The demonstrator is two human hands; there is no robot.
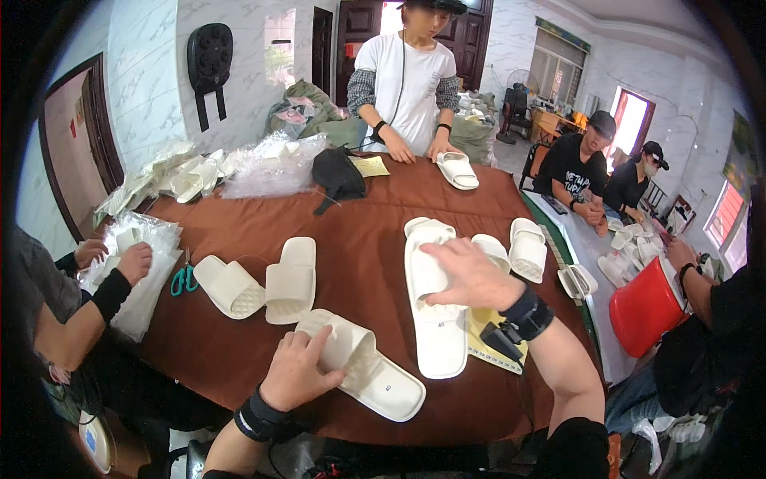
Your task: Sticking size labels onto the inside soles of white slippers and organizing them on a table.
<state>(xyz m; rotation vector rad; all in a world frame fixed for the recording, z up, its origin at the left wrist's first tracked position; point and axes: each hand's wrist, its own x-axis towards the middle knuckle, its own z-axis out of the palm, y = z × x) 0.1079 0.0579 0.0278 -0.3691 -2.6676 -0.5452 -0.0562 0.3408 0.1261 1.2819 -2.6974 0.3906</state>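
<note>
My left hand rests at the near side of a cream slipper, touching its quilted strap with fingers and thumb apart. That slipper lies sole down, tilted toward the lower right. My right hand is over the strap of another cream slipper, thumb and fingers spread; the palm hides part of the strap. Partly under this slipper and my right wrist lies a yellow sheet. Beyond my left hand is a pair of slippers, one angled and the other nearly straight.
More slippers lie right of my right hand. Teal scissors and plastic bags are at the left, by a co-worker's hands. Across the brown cloth, a person touches a slipper. A red stool stands right.
</note>
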